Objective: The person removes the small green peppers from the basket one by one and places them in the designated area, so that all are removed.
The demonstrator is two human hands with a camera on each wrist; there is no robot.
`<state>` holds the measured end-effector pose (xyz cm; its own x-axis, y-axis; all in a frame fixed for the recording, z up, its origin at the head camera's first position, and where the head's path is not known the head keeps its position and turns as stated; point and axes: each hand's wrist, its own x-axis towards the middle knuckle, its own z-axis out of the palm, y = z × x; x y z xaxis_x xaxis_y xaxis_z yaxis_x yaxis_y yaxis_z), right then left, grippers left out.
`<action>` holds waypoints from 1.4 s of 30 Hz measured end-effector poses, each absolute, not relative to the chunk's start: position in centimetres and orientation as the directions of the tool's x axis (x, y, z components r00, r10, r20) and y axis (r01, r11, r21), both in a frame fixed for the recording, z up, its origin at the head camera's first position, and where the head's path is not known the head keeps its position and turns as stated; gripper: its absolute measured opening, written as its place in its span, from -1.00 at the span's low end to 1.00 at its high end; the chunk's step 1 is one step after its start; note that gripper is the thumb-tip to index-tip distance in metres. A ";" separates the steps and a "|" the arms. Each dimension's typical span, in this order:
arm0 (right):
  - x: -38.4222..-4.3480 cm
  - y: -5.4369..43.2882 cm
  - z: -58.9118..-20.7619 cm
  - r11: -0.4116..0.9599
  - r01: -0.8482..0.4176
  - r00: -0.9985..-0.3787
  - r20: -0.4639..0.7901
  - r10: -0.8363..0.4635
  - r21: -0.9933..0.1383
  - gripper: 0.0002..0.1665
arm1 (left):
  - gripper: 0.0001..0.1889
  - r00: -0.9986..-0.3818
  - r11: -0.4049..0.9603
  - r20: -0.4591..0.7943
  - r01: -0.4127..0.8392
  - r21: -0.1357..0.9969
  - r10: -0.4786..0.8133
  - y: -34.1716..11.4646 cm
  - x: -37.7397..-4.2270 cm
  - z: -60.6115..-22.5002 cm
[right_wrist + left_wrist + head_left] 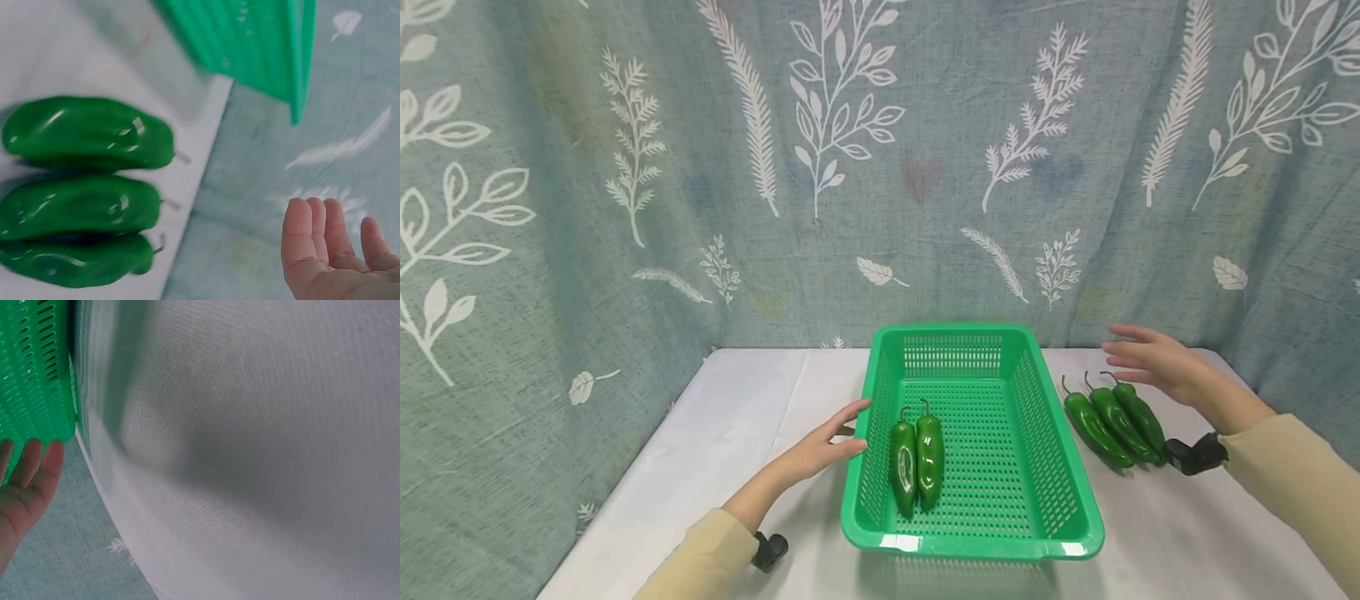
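A green plastic basket [977, 546] stands on the table with two green peppers inside, a left one [903, 467] and a right one [929, 462], side by side near its left wall. My left hand [820, 446] touches the basket's left rim, fingers extended; the left wrist view shows its fingertips against the green wall. On the table right of the basket lie three more green peppers [1116, 421] [90, 134] in a row, stems pointing away. Above their stem ends my right hand [1165, 367] hovers, fingers loosely extended and holding nothing.
A white cloth [760, 392] covers the table. Behind and to the left hangs a blue-green curtain [925, 250] with white leaf prints, close to the table's far edge. Each wrist carries a black strap-on device [1195, 454].
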<state>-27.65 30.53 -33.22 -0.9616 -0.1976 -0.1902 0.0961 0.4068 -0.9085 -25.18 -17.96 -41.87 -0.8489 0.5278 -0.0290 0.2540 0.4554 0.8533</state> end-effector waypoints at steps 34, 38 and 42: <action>-26.5 15.6 -31.7 0.216 0.025 -0.945 -0.093 -0.313 -0.976 -0.18 | -0.31 -0.843 0.441 -0.034 0.246 0.863 0.536 -18.1 -25.3 -42.1; -26.6 14.1 -32.4 0.247 0.030 -0.946 -0.107 -0.306 -0.969 -0.21 | -0.31 -0.843 0.440 -0.033 0.247 0.863 0.537 -18.1 -25.4 -42.1; -26.6 12.8 -33.5 0.258 0.040 -0.947 -0.119 -0.298 -0.965 -0.24 | -0.31 -0.842 0.437 -0.031 0.247 0.865 0.538 -18.1 -25.4 -42.1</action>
